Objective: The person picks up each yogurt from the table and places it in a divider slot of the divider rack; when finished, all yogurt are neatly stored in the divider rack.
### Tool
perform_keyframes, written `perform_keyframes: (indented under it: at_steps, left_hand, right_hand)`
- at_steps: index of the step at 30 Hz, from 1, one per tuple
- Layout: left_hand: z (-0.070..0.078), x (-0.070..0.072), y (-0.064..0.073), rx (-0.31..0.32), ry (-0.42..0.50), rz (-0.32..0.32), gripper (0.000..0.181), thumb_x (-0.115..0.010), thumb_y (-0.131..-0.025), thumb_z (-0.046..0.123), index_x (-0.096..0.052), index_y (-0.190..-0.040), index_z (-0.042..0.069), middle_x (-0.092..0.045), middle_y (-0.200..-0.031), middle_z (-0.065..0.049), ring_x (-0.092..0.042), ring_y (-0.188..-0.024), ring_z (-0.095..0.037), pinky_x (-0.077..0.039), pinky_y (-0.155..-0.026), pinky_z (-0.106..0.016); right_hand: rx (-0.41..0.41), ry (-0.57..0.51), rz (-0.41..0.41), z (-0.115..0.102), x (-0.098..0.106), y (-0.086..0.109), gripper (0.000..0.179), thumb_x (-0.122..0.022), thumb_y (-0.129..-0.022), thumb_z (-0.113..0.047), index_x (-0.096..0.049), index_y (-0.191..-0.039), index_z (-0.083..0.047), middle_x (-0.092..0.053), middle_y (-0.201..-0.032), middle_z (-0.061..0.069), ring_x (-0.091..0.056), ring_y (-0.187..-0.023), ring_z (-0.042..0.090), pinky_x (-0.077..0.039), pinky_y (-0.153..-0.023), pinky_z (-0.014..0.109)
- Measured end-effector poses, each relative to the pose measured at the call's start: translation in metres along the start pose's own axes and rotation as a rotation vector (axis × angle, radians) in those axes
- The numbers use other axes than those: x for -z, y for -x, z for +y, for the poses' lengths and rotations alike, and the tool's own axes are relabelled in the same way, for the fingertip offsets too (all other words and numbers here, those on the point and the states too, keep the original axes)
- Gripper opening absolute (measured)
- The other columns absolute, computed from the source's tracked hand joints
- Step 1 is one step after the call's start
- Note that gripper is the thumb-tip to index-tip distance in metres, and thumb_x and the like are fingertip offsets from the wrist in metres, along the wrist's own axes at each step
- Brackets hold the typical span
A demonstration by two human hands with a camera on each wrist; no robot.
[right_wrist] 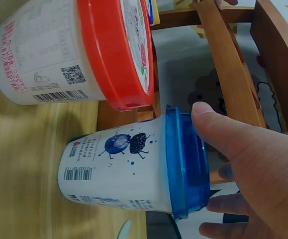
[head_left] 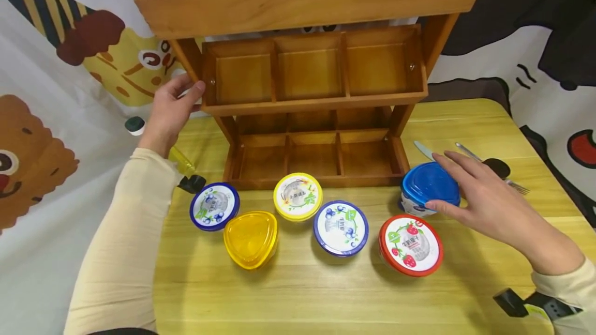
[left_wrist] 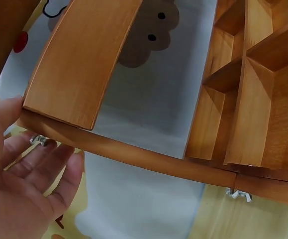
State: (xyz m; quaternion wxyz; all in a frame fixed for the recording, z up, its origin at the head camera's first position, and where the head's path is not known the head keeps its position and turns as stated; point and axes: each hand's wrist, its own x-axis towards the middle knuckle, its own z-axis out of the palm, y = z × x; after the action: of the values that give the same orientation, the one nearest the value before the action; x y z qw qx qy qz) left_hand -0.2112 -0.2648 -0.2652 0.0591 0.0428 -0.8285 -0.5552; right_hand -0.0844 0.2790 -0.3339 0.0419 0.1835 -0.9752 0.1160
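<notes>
On the left, my left hand (head_left: pixel 173 110) grips the side frame of a wooden three-tier rack (head_left: pixel 316 103). In the left wrist view, its thumb lies on the upper side of the rail and the fingers curl below, beside a wing nut (left_wrist: pixel 39 140). My right hand (head_left: pixel 493 206) is spread around the blue lid of a white yogurt cup (right_wrist: pixel 116 169). The thumb tip is right at the lid's rim, and the fingers lie along its far side. Close in front stands a red-lidded tub (head_left: pixel 412 245) with strawberries on its label.
Before the rack stand two blue-rimmed tubs (head_left: pixel 214 206), a yellow-rimmed tub (head_left: pixel 298 197) and a cup with a yellow three-cornered lid (head_left: pixel 251 240). A knife (head_left: pixel 423 150), a fork (head_left: pixel 518 187) and a dark round spoon (head_left: pixel 496 168) lie right. A green-capped bottle (head_left: pixel 135 125) is behind the left arm.
</notes>
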Motion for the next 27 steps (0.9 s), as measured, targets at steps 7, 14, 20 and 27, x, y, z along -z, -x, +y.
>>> perform_keyframes:
  at_steps: [7,14,20,27]
  left_hand:
    - [0.0025,-0.0034,-0.0042,0.032,-0.017,-0.003,0.056,-0.055,-0.098,0.046,-0.050,-0.143,0.014,-0.050,-0.139,-0.002,-0.050,-0.124,-0.016,-0.048,-0.105,-0.033]
    - [0.0020,-0.0026,-0.0046,-0.011,-0.027,0.019,0.047,-0.059,-0.096,0.044,-0.058,-0.130,0.011,-0.057,-0.118,0.007,-0.055,-0.110,-0.011,-0.052,-0.087,-0.020]
    - [0.0051,0.0010,-0.0068,-0.014,-0.130,-0.004,0.045,-0.058,-0.095,0.050,-0.059,-0.125,0.015,-0.057,-0.116,0.007,-0.056,-0.113,-0.013,-0.053,-0.089,-0.022]
    - [0.0040,0.0021,-0.0068,0.007,-0.180,-0.041,0.049,-0.057,-0.094,0.054,-0.056,-0.127,0.017,-0.055,-0.118,0.008,-0.055,-0.118,-0.016,-0.051,-0.097,-0.028]
  right_hand:
    - [-0.038,-0.008,-0.055,-0.0004,-0.0022,-0.0027,0.100,-0.080,-0.077,-0.054,-0.032,-0.153,-0.012,-0.035,-0.150,0.028,-0.038,-0.128,0.055,-0.041,-0.086,0.075]
    - [-0.053,-0.010,-0.103,-0.0028,-0.0066,-0.0068,0.099,-0.074,-0.079,-0.060,-0.032,-0.153,-0.011,-0.037,-0.148,0.028,-0.040,-0.127,0.055,-0.044,-0.087,0.074]
    - [-0.064,-0.003,-0.112,-0.0032,-0.0068,-0.0091,0.103,-0.075,-0.077,-0.062,-0.030,-0.154,-0.010,-0.036,-0.148,0.028,-0.041,-0.126,0.054,-0.045,-0.086,0.073]
    - [-0.068,0.004,-0.123,-0.0045,-0.0084,-0.0078,0.102,-0.075,-0.077,-0.062,-0.031,-0.153,-0.009,-0.037,-0.147,0.028,-0.046,-0.122,0.055,-0.047,-0.085,0.071]
